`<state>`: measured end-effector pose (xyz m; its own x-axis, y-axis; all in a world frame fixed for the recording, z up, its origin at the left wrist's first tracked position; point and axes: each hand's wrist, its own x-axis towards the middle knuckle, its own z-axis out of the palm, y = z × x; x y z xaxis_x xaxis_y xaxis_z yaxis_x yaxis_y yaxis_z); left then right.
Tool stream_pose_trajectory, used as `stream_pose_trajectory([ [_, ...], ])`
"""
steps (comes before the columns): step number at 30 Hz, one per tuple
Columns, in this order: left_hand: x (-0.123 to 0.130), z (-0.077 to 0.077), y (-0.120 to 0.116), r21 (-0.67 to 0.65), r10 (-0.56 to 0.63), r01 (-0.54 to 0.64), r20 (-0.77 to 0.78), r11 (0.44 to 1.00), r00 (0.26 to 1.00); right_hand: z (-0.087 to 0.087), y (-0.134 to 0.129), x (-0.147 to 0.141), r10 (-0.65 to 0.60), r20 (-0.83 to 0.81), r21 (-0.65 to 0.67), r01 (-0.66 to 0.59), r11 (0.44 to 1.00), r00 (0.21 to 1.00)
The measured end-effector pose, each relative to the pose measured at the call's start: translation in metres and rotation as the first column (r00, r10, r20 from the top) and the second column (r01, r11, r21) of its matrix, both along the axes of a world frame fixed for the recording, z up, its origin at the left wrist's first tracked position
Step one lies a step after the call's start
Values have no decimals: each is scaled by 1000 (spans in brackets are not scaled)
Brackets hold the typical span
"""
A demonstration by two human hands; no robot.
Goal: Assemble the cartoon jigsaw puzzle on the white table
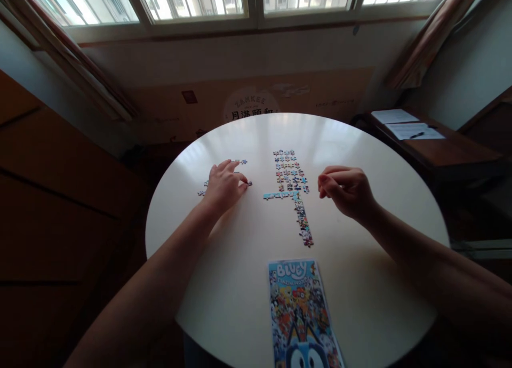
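Observation:
My left hand (226,185) is over the left part of the white round table (240,282), its thumb and a finger closing on a small puzzle piece (250,183). Other loose pieces (201,193) lie around and partly under that hand. Rows of separate pieces (286,166) are laid out at the table's middle. Just below them, joined pieces form a light blue strip (276,196) and a multicoloured strip (304,224) running toward me. My right hand (346,189) is closed above the table, right of the rows; what its fingers hold, if anything, is hidden.
A Bluey picture sheet (302,314) lies at the table's near edge. Behind the table stands a cardboard panel (336,98) below the windows. A brown side table (460,149) with papers (414,130) and a pen is at the right.

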<state>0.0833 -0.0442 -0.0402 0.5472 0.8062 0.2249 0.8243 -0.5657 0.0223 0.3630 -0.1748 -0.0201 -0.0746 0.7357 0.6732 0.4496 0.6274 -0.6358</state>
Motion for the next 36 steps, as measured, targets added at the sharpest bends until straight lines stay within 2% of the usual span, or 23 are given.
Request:
stream_pose_trajectory([
  [9,3,2,7,-53,16,-17,-9,998,1000,-2,3,-2,-1,-1,-14,1,1000,1000],
  [16,-1,0,15,-114,4,5,85,993,996,-10,4,-4,74,159,-23,-72,997,985],
  [20,-12,14,8,-65,-56,72,223,995,973,-14,4,-8,78,293,21,-88,996,953],
  [22,-15,23,0,-46,-74,95,347,994,935,-16,5,-10,3,366,101,-43,994,931],
  [24,-12,30,-11,-114,-71,148,503,982,861,-17,5,-12,-85,422,202,-2,979,902],
  [26,-4,32,-23,-268,-49,294,657,918,752,-17,5,-14,-141,464,294,-2,956,875],
  [28,8,29,-34,-394,-15,486,764,780,645,-17,3,-18,-162,501,353,-30,935,850],
  [29,14,27,-38,-431,4,548,789,717,614,-16,2,-19,-167,516,371,-43,928,840],
  [30,20,24,-43,-462,19,592,798,661,602,-16,1,-21,-169,528,379,-54,924,832],
  [32,28,18,-49,-500,42,637,805,587,592,-13,-2,-24,-161,552,381,-75,922,818],
  [36,34,12,-54,-545,94,672,806,500,584,-7,-8,-28,-125,580,355,-111,928,805],
])
